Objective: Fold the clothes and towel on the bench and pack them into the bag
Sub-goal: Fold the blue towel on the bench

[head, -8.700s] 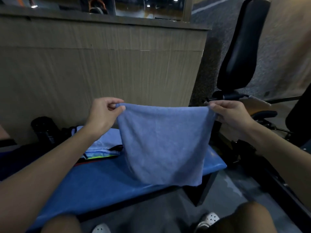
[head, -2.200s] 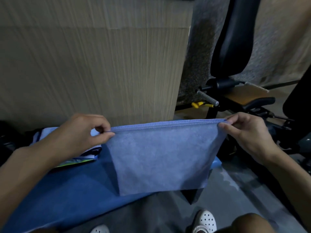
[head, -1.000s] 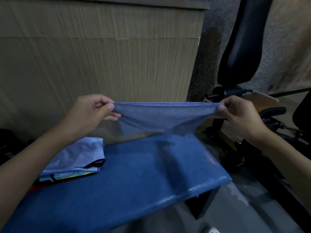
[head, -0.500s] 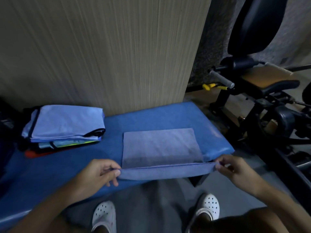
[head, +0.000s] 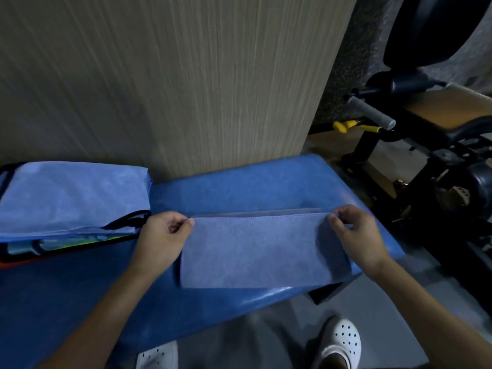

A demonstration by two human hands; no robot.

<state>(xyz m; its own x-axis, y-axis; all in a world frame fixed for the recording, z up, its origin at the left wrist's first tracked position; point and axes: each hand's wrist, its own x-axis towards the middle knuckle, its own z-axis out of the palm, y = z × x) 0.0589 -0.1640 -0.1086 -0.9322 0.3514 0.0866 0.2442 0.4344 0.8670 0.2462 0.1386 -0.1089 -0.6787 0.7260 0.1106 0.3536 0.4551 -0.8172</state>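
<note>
Towel (head: 261, 251) doubled over on the bench (head: 239, 187), one hand at each far corner

We have the blue towel lying flat on the blue padded bench, towards its right end, with the near fold close to the bench's front edge. The upper layer reaches almost to the far edge of the lower one, and a thin strip of the lower layer shows beyond it. Our left hand (head: 162, 235) pinches the far left corner of the upper layer between thumb and curled fingers. Our right hand (head: 356, 235) pinches the far right corner in the same way, and its wrist lies over the towel's right side. Just beside our left hand, further left on the bench, sits a stack of folded clothes (head: 72, 195), with a light blue piece with dark trim on top and brighter colours beneath. A wood-grain panel (head: 173, 75) rises behind the bench. To the right stands black gym equipment (head: 426, 161) with a grey grip (head: 371, 114) and a yellow handle (head: 346, 126). Our white perforated shoes (head: 343, 342) show on the floor below.
</note>
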